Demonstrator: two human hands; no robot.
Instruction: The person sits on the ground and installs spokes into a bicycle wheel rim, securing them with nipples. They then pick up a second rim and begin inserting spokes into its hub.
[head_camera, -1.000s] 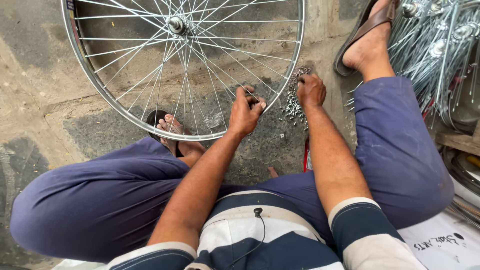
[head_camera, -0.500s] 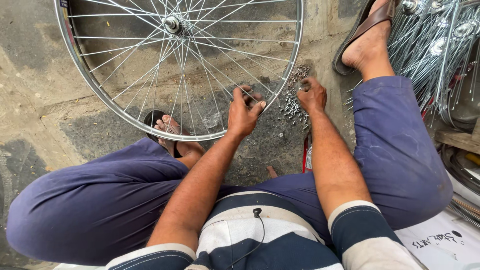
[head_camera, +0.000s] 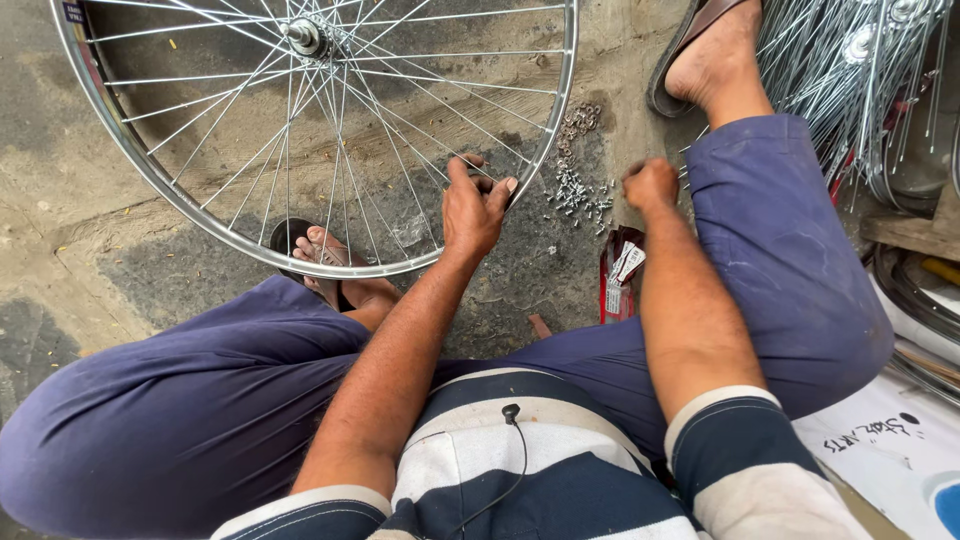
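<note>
striped shirt (head_camera: 540, 470), blue trousers (head_camera: 180, 420), brown sandals (head_camera: 690, 40)

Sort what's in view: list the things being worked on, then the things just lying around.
In use: wheel rim, spokes, left hand, right hand, pile of small metal nipples.

Lying about: red packet, bundle of spare spokes, white sheet.
</note>
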